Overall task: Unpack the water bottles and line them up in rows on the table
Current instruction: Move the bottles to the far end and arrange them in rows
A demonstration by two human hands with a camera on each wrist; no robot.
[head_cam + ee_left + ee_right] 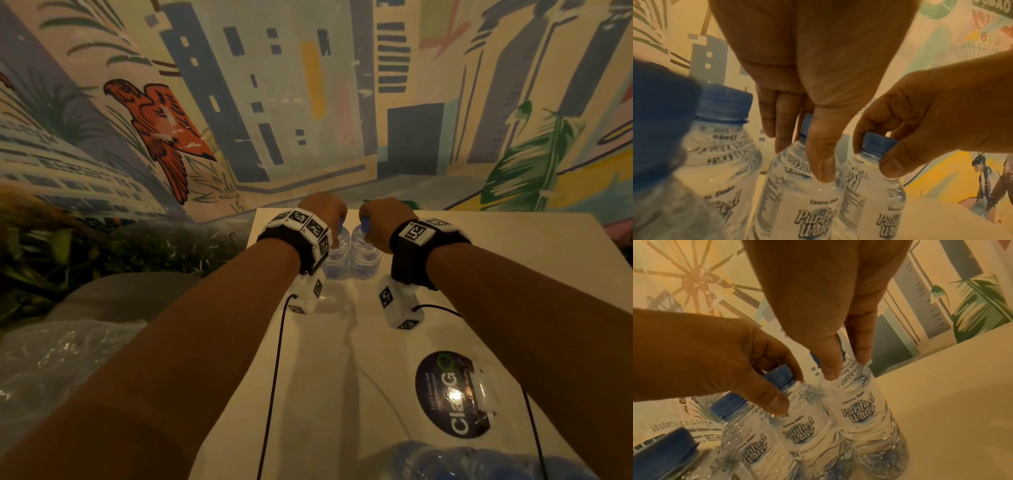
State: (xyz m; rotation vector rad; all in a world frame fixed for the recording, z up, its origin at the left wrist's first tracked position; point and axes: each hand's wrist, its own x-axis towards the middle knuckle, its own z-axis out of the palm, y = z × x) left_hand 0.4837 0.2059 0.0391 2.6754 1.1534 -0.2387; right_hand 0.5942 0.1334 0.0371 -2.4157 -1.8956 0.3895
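Two clear water bottles with blue caps stand side by side at the far end of the pale table. My left hand grips the left bottle by its cap and neck. My right hand pinches the cap of the right bottle. In the left wrist view my left hand holds the middle bottle and my right hand the one beside it. Two more bottles stand to the left, hidden by my left wrist in the head view.
A wrapped pack of bottles lies at the table's near edge. A dark round sticker is on the tabletop. Crumpled clear plastic lies left of the table. A painted mural wall rises right behind the table's far edge.
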